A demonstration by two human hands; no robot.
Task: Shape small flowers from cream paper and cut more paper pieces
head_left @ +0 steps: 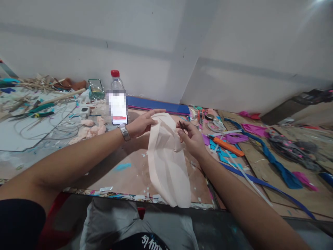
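Observation:
A long piece of pale cream fabric or paper (169, 159) hangs between my hands, its lower end reaching over the table's front edge. My left hand (144, 123) holds its upper left edge, with the fingers stretched behind and along the top. At the upper right edge, my right hand (191, 137) is closed with fingers pinched together, and a small dark pointed tool (183, 125) shows between the fingers. The sheet has soft folds running down it.
A lit phone (119, 107) leans on a red-capped bottle (115, 73) behind my left hand. Pliers (43, 109) and cords lie left. An orange cutter (227, 145), blue strips and coloured scraps lie right. A blue strip box (158, 105) lies by the wall.

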